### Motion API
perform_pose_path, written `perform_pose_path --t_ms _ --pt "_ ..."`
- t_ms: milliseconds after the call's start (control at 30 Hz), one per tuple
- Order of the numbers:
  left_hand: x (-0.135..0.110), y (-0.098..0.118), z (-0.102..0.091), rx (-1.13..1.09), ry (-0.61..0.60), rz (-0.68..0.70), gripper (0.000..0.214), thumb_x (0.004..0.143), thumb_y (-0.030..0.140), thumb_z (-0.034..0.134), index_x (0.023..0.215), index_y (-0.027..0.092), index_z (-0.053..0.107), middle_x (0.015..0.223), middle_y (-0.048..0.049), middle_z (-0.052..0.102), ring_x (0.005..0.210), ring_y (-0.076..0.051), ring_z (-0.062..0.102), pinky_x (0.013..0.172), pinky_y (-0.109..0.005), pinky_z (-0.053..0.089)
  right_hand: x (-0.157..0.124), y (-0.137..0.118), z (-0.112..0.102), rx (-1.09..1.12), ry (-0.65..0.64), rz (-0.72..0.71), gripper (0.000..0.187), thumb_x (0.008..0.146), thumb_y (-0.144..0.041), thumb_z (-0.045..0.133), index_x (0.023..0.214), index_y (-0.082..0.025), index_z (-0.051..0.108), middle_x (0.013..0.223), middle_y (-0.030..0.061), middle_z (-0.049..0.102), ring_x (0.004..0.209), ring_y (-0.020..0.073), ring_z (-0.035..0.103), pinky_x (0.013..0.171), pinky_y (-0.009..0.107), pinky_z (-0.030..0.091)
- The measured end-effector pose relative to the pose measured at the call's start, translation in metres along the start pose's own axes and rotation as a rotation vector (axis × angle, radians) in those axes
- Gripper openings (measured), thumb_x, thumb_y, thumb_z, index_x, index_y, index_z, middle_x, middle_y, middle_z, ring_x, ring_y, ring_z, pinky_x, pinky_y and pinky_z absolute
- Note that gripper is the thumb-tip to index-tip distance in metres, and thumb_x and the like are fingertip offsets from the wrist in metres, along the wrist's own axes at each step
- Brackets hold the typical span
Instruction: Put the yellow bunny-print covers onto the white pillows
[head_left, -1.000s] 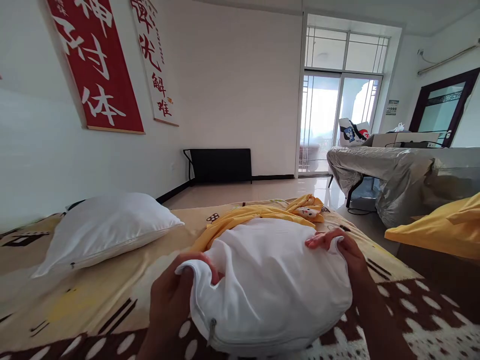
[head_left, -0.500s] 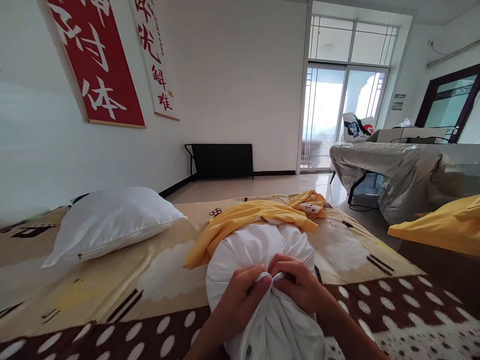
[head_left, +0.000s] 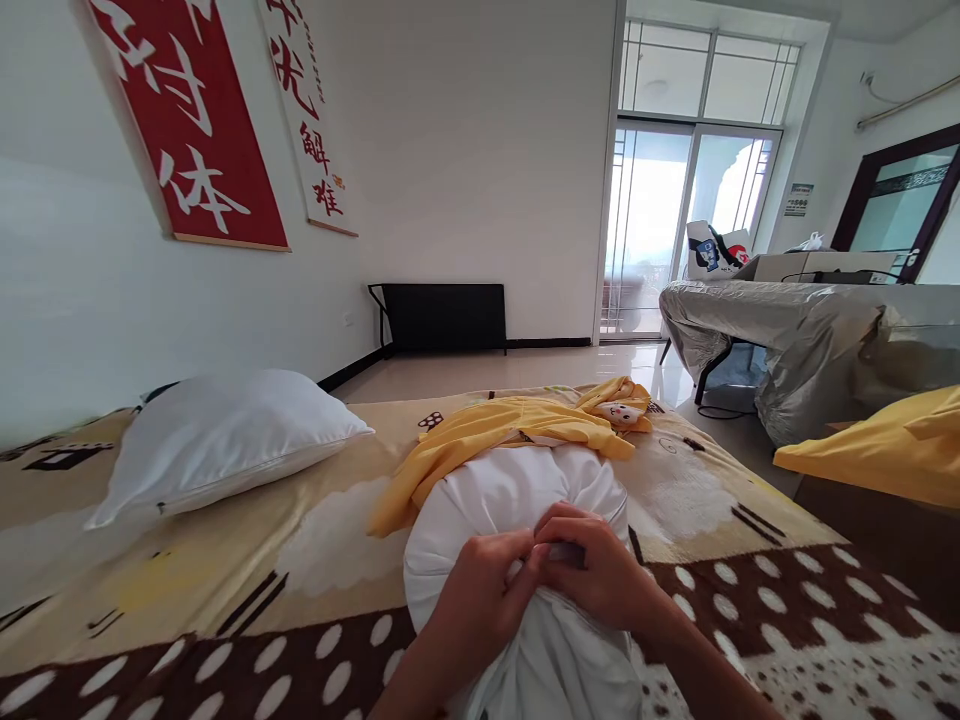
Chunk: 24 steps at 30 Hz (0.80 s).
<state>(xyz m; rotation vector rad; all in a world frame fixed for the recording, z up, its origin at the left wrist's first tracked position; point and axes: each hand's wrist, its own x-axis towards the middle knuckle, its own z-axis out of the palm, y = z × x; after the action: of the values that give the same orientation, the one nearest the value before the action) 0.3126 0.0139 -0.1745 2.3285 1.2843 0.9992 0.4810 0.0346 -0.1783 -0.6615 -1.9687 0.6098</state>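
Note:
A white cushion [head_left: 517, 487] lies right in front of me, its satiny fabric gathered and creased toward the middle. My left hand [head_left: 491, 580] pinches the edge of its white cover from the left. From the right, my right hand [head_left: 589, 565] grips the same edge, thumb and fingers closed. The fingertips of both hands meet at the gather, and the small part between them is hidden. Below the hands the loose fabric hangs in folds. Just beyond the cushion, touching it, a yellow cloth [head_left: 495, 415] with a printed animal face is spread crumpled.
Another white cushion [head_left: 240, 440] with a zipper along its edge lies at left on the patterned blanket [head_left: 322, 550]. More yellow cloth [head_left: 892, 450] is at the right edge. A plastic-covered table [head_left: 780, 310] holds boxes and bags. A black folded panel [head_left: 442, 318] leans against the wall.
Both hands have drawn closer, their fingertips now touching over the gathered edge. The open fold of fabric between them has closed up and is mostly covered.

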Motion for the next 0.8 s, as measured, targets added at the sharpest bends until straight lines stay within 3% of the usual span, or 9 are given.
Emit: perform_pose_path --t_ms 67,133,200,333,433,500,600,700,800 --pt "0.003 -0.005 -0.006 -0.067 0.071 -0.064 0.041 0.090 0.043 0.038 0.056 0.019 0.036 0.052 0.0031 0.039 0.051 -0.010 0.035 0.053 -0.024 0.029 -0.009 -0.016 -0.002 -0.174 0.140 -0.077 0.009 0.082 -0.022 0.060 0.090 -0.021 0.063 0.096 0.0070 0.062 0.091 0.0197 0.056 0.082 0.034 0.044" --pt "0.006 -0.011 -0.013 -0.137 0.154 -0.125 0.042 0.088 0.046 0.039 0.056 0.019 0.032 0.052 0.0041 0.032 0.052 -0.010 0.031 0.052 -0.024 0.028 -0.025 -0.026 0.009 -0.321 0.097 -0.233 0.016 0.085 -0.021 0.056 0.098 -0.024 0.063 0.099 0.0080 0.063 0.093 0.0218 0.056 0.086 0.039 0.043" --pt "0.008 -0.016 -0.021 -0.176 0.220 -0.156 0.041 0.085 0.047 0.041 0.057 0.020 0.030 0.054 0.0046 0.029 0.052 -0.010 0.029 0.050 -0.023 0.027 -0.046 -0.023 0.037 -0.392 -0.029 -0.340 0.024 0.088 -0.019 0.049 0.107 -0.027 0.062 0.093 0.0079 0.067 0.085 0.0220 0.059 0.084 0.041 0.044" --pt "0.006 -0.014 -0.033 -0.191 0.314 -0.156 0.040 0.083 0.047 0.043 0.056 0.020 0.029 0.054 0.0047 0.026 0.051 -0.010 0.027 0.049 -0.023 0.026 -0.079 0.015 0.114 -0.584 0.119 -0.247 0.047 0.089 -0.015 0.040 0.135 -0.020 0.045 0.108 0.0151 0.067 0.097 0.0297 0.061 0.084 0.046 0.045" --pt "0.003 -0.011 -0.036 -0.204 0.438 -0.156 0.040 0.082 0.046 0.045 0.055 0.020 0.030 0.053 0.0047 0.026 0.051 -0.010 0.027 0.050 -0.023 0.027 -0.084 0.041 0.147 -0.821 0.106 -0.344 0.041 0.084 -0.016 0.044 0.122 -0.006 0.058 0.102 0.0209 0.069 0.093 0.0309 0.063 0.081 0.045 0.047" --pt "0.002 -0.013 -0.036 -0.251 0.535 -0.164 0.041 0.081 0.046 0.047 0.054 0.020 0.031 0.053 0.0047 0.025 0.052 -0.010 0.027 0.050 -0.023 0.027 -0.080 0.046 0.154 -0.961 0.032 -0.439 0.028 0.079 -0.013 0.048 0.094 -0.002 0.069 0.082 0.0213 0.070 0.078 0.0287 0.064 0.080 0.043 0.048" --pt "0.003 -0.021 -0.035 -0.404 0.653 -0.215 0.042 0.080 0.046 0.052 0.055 0.019 0.033 0.055 0.0046 0.028 0.054 -0.009 0.028 0.051 -0.023 0.027 -0.071 0.042 0.153 -1.024 -0.107 -0.605 0.019 0.075 -0.010 0.051 0.062 -0.011 0.064 0.052 0.0107 0.061 0.052 0.0196 0.054 0.073 0.039 0.049" --pt "0.006 -0.032 -0.035 -0.548 0.709 -0.258 0.041 0.076 0.045 0.058 0.056 0.019 0.034 0.056 0.0045 0.029 0.055 -0.009 0.028 0.051 -0.022 0.027 -0.062 0.032 0.148 -0.942 -0.078 -0.745 0.025 0.077 -0.007 0.048 0.055 -0.017 0.054 0.040 0.0013 0.049 0.040 0.0132 0.042 0.067 0.034 0.047" --pt "0.008 -0.039 -0.037 -0.591 0.744 -0.267 0.042 0.073 0.045 0.060 0.054 0.018 0.035 0.055 0.0042 0.028 0.054 -0.009 0.027 0.049 -0.023 0.024 -0.050 0.014 0.128 -0.767 -0.055 -0.853 0.030 0.082 -0.007 0.046 0.055 -0.019 0.046 0.037 -0.0048 0.043 0.038 0.0093 0.037 0.066 0.027 0.045"
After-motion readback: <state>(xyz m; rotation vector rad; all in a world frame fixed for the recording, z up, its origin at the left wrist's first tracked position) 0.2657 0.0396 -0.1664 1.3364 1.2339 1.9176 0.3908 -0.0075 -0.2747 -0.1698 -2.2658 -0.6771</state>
